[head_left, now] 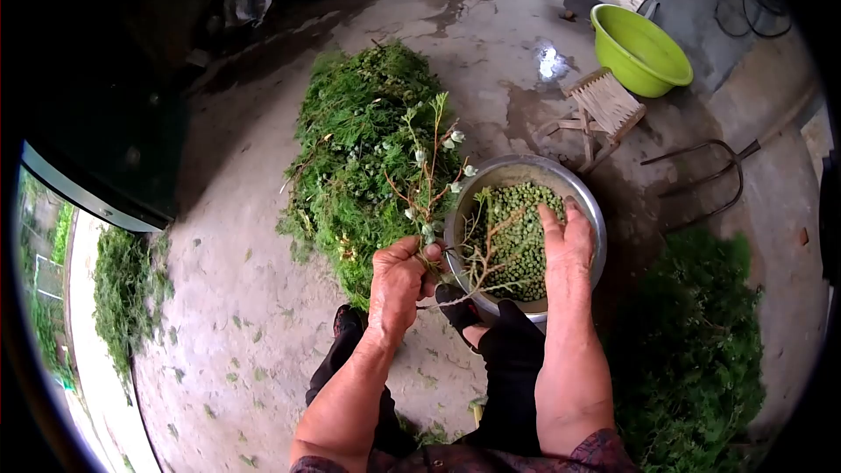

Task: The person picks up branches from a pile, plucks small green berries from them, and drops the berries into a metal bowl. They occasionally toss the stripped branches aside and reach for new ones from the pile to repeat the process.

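Observation:
My left hand (401, 280) is closed around a cut twig (431, 166) with reddish stems and several pale green seed cones near its top. Bare side stems (482, 254) of the cuttings reach from this hand across the rim of a metal basin (597, 228). Small round green cones (517, 250) fill much of the basin's bottom. Over the basin's right side is my right hand (569, 241), its thumb and fingers apart, close above the cones, with nothing visible in its grasp.
A long heap of green conifer cuttings (359, 123) lies ahead, with more foliage (692, 342) at right and a small pile (123, 289) at left. Beyond the basin stand a wooden folding stool (604, 105) and a lime-green tub (635, 44). A pitchfork (736, 166) lies at right.

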A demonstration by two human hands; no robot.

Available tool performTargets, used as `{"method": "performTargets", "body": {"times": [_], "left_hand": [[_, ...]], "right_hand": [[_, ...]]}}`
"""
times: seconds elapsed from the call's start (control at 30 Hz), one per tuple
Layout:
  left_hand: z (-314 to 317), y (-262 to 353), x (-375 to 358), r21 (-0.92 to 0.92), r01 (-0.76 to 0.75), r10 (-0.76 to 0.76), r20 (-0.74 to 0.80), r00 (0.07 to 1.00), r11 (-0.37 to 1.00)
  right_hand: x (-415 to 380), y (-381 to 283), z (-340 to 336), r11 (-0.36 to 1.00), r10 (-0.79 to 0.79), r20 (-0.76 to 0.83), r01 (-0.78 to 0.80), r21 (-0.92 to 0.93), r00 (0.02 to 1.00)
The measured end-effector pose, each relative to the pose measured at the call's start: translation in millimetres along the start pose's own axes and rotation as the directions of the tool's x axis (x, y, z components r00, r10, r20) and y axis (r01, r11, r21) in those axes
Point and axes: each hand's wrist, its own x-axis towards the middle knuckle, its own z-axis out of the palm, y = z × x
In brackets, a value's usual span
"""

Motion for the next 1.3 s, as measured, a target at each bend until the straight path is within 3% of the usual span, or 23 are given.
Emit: {"method": "performTargets", "body": {"times": [0.1,0.2,0.27,0.33,0.37,0.4,0.43,0.47,0.57,0.73,0.83,0.87,0.97,1.03,1.1,1.23,1.3], "left_hand": [[-2,1,-1,0.056,-0.016,0.016,-0.003,1.0,0.998],[-5,0,-2,0.153,-0.073,0.074,0.0,0.997,0.985],[-7,-2,-1,0.216,-0.127,0.127,0.013,0.992,0.968],[-6,2,-4,0.223,-0.115,0.118,-0.002,0.993,0.968],[-6,4,-5,0.227,-0.109,0.114,-0.009,0.993,0.968],[-7,5,-6,0.241,-0.111,0.117,-0.009,0.993,0.964],[-11,6,-7,0.254,-0.116,0.124,-0.015,0.992,0.96],[-13,6,-8,0.267,-0.117,0.127,-0.018,0.992,0.956],[-18,6,-9,0.248,-0.182,0.196,-0.034,0.98,0.952],[-28,6,-10,0.257,-0.206,0.226,-0.047,0.973,0.944],[-31,14,-15,0.249,-0.18,0.201,-0.059,0.978,0.952],[-33,17,-16,0.211,-0.155,0.17,-0.056,0.984,0.965],[-37,23,-16,0.109,-0.049,0.057,-0.079,0.995,0.993],[-39,31,-18,0.042,0.033,-0.028,-0.115,0.993,0.999],[-45,30,-17,0.06,0.017,-0.011,-0.097,0.995,0.998],[-50,30,-21,0.069,-0.022,0.027,-0.069,0.997,0.997],[-53,29,-22,0.063,-0.046,0.05,-0.063,0.997,0.997]], "right_hand": [[29,2,-12,0.98,-0.178,0.066,0.171,0.101,0.982],[-16,-20,14,0.927,-0.375,0.061,0.372,0.055,0.925],[-71,-33,38,0.917,-0.398,0.361,0.37,0.147,0.843],[-117,-27,50,0.957,-0.273,0.685,0.26,0.125,0.675],[-135,-20,53,0.966,-0.172,0.704,0.257,-0.014,0.688],[-146,-11,52,0.933,-0.083,0.738,0.312,-0.178,0.669],[-137,17,45,0.751,-0.003,0.852,0.564,-0.344,0.523],[-133,28,42,0.734,0.067,0.843,0.546,-0.404,0.534],[-131,48,40,0.508,0.017,0.888,0.761,-0.403,0.459],[-132,64,42,0.683,0.085,0.854,0.594,-0.426,0.514],[-135,60,46,0.755,0.206,0.797,0.426,-0.498,0.568],[-136,57,47,0.809,0.251,0.795,0.331,-0.486,0.553],[-131,56,51,0.801,0.389,0.731,0.186,-0.569,0.561],[-120,58,48,0.857,0.471,0.729,-0.063,-0.512,0.497],[-119,58,50,0.869,0.484,0.727,-0.172,-0.463,0.488],[-132,58,58,0.854,0.52,0.673,-0.303,-0.423,0.526],[-128,64,56,0.843,0.533,0.694,-0.239,-0.481,0.484]]}}
